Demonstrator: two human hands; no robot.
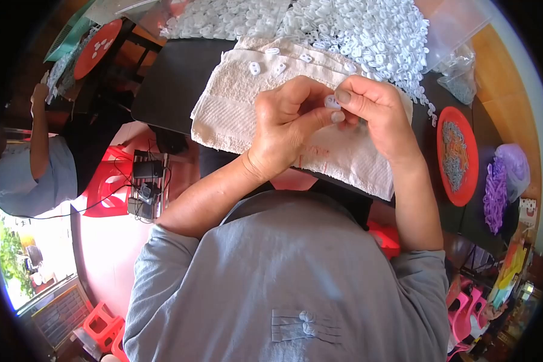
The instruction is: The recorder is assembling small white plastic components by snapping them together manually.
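Above the towel, my two hands meet around a small white oval plastic piece (331, 102). My left hand (285, 123) is closed, its thumb and curled fingers pinching the piece from the left. From the right, my right hand (377, 111) is closed too, thumb and fingertips pressed at the piece's edge. Its other fingers are partly hidden behind the thumb. Beneath lies a folded cream towel (226, 114) with faint red marks. Several similar loose white pieces (254, 68) rest on its far part, beyond my hands.
A large heap of white pieces (374, 36) covers the far table. At right stand a red oval tray (472, 158) of small metal parts, a purple bundle (495, 193) and a clear bag (458, 75). Another person (33, 172) works at left near a red tray (89, 63).
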